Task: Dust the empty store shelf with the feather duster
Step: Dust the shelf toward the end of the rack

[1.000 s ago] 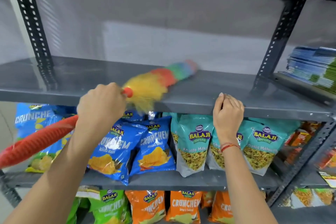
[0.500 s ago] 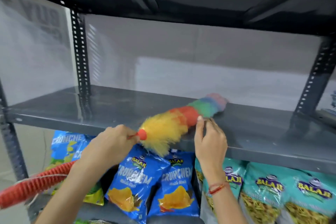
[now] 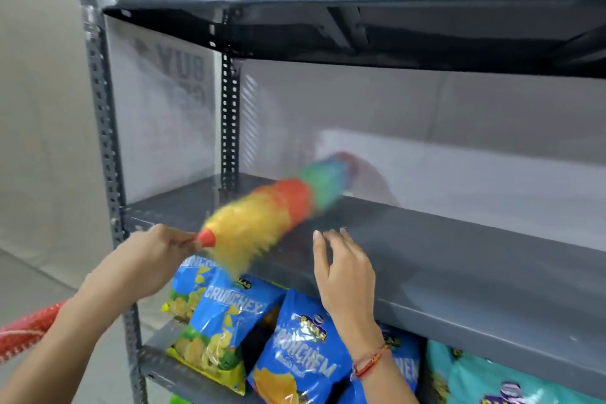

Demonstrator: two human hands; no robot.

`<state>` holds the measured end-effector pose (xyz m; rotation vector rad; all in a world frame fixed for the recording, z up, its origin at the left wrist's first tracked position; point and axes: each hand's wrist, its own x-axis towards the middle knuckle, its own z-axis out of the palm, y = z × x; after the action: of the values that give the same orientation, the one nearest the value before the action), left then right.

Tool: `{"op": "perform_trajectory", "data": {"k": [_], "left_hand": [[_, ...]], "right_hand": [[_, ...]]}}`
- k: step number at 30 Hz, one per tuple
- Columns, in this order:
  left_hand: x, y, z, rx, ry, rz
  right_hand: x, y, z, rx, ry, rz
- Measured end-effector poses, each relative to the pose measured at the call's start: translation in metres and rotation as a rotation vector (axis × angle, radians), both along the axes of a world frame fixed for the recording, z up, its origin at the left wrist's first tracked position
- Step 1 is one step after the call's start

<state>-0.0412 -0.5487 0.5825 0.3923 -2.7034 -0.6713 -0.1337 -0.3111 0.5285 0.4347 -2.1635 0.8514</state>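
Both hands shifted: left hand [image 3: 154, 259] grasps lifted duster [image 3: 262, 220], right hand [image 3: 344, 269] now released.

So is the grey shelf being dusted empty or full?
Empty. The grey shelf holds nothing; only the feather duster brushes it, while the snack bags sit one shelf below.

Head cam, close, facing shelf [image 3: 459, 259]

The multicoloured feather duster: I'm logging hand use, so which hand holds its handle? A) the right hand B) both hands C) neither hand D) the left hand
D: the left hand grips the multicoloured feather duster at its red handle, while the right hand rests open on the grey metal shelf.
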Motion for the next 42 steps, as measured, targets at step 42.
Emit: {"op": "perform_trajectory", "data": {"k": [42], "left_hand": [[-0.040, -0.075, -0.040, -0.190, 0.046, 0.356]], "right_hand": [[-0.027, -0.119, -0.005, 0.282, -0.145, 0.268]]}}
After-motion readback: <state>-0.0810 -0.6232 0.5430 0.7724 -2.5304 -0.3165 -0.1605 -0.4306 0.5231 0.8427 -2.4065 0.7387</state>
